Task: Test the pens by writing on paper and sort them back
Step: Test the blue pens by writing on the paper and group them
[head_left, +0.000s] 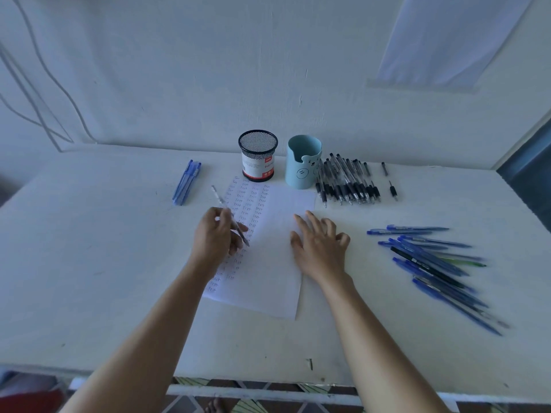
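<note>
Pens (187,182) in blue are lying toward the far left corner of the surface (89,263). The left hand (216,234) is gripping a clear pen (229,216) over the written paper (268,263) at mid-surface. The right hand (320,244) is resting spread on the paper's right edge, holding nothing. Black pens (346,180) are lying by the far edge, and a blue pile (432,263) toward the right edge.

Dim bluish light, wide-angle edge warping

White table (89,263), wall cables (44,84), perhaps curtain (447,40)

Paper (268,278): handwritten "Test" in columns; mesh cup label (258,168): "Ball P…"
</note>
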Demonstrator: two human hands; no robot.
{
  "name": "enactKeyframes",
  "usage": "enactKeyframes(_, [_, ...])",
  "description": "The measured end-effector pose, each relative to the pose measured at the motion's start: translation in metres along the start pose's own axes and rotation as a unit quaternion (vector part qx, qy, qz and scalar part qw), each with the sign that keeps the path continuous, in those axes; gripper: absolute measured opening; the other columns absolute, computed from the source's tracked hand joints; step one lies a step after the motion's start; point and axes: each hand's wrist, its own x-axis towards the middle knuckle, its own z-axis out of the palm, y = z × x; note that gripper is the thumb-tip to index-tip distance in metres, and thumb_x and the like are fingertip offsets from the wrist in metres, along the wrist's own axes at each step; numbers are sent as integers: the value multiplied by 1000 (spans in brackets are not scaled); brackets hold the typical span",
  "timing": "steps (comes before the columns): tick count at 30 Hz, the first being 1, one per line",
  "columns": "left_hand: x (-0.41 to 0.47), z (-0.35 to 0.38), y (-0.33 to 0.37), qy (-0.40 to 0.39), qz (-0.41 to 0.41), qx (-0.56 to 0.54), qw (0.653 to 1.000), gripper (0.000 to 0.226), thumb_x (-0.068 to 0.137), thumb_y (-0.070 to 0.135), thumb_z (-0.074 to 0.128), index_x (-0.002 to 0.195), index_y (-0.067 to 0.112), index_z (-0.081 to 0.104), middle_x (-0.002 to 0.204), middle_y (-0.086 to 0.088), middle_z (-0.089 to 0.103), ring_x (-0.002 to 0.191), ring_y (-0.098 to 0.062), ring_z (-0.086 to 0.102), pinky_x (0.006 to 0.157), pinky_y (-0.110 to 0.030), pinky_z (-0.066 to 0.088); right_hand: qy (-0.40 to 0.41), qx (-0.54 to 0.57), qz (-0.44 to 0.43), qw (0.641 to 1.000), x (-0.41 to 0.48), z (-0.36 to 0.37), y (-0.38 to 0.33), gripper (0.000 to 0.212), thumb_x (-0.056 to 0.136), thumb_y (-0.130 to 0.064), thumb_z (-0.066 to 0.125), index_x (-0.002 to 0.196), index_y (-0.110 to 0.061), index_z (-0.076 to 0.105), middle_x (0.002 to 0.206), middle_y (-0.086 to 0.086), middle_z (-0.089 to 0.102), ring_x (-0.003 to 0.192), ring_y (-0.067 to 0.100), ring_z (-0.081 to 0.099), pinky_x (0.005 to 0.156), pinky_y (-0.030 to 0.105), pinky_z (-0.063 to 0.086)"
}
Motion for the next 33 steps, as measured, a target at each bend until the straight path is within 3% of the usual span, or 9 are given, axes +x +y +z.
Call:
enactKeyframes(2, [0, -8, -6, 19, 13, -82, 996, 6, 102, 9, 46, 97, 5, 47, 88, -23, 70, 55, -27, 61, 48, -32, 49, 6, 9, -10, 1000, -1, 1, -1, 56, 99, -58, 28, 152, -40, 26, 165, -9, 15, 150, 20, 10, 104, 47, 18])
enactKeyframes(5, [0, -18, -14, 20, 38, -114, 993, 24, 91, -6, 63, 102, 9, 47, 83, -14, 67, 62, -24, 65, 60, -30, 55, -2, 33, -57, 998, -5, -1, -1, 74, 84, -74, 22, 151, -43, 26, 166, -12, 11, 152, 15, 1, 110, 51, 10])
enactKeyframes(9, [0, -24, -13, -15, 66, -61, 996, 28, 81, -4, 77, 71, 6, 53, 67, -19, 60, 52, -21, 56, 54, -30, 48, -32, 26, -87, 995, -7, 0, -1, 91, 68, -85, 15, 149, -44, 27, 165, -13, 12, 152, 15, 4, 114, 53, 8])
enactKeyframes(13, [-11, -29, -13, -32, 96, -5, 995, 29, 78, 3, 82, 67, 4, 55, 76, -10, 67, 59, -26, 63, 52, -32, 52, -31, 14, -82, 996, -5, 2, -1, 89, 70, -84, 15, 149, -44, 24, 165, -13, 11, 152, 18, 5, 115, 54, 10])
enactKeyframes(16, [-21, -32, -16, -22, 92, 49, 994, 35, 78, 0, 78, 61, 7, 49, 57, -14, 65, 42, -27, 54, 43, -31, 44, -28, 12, -81, 996, -5, 4, -1, 88, 70, -84, 15, 148, -45, 25, 165, -13, 12, 152, 18, 6, 115, 54, 10])
enactKeyframes(19, [-28, -33, -23, 6, 57, 38, 998, 35, 57, 0, 59, 47, 22, 33, 39, -4, 41, 38, -17, 35, 46, -29, 30, -19, 9, -79, 997, -4, 6, -1, 86, 70, -84, 16, 147, -45, 26, 164, -13, 14, 152, 18, 8, 114, 54, 11])
enactKeyframes(23, [-29, -38, -29, 22, 91, 126, 988, 29, 49, 7, 53, 54, 14, 25, 49, 4, 24, 50, -15, 26, 49, -30, 25, -15, 12, -80, 997, -3, 7, 0, 86, 70, -84, 17, 146, -46, 28, 164, -13, 16, 151, 19, 10, 113, 53, 11])
enactKeyframes(28, [-30, -38, -30, 22, 117, 173, 978, 28, 52, 8, 50, 61, 11, 24, 52, 9, 21, 52, -14, 22, 49, -28, 19, -13, 14, -79, 997, -3, 8, 1, 81, 74, -83, 25, 146, -45, 29, 164, -13, 16, 151, 18, 10, 113, 52, 11])
enactKeyframes(33, [-31, -37, -30, 14, 124, 186, 975, 27, 52, 8, 49, 59, 15, 23, 52, 11, 20, 52, -10, 19, 45, -27, 15, -12, 15, -80, 997, -3, 7, 1, 86, 70, -85, 19, 145, -46, 28, 164, -13, 16, 151, 18, 10, 113, 52, 11])
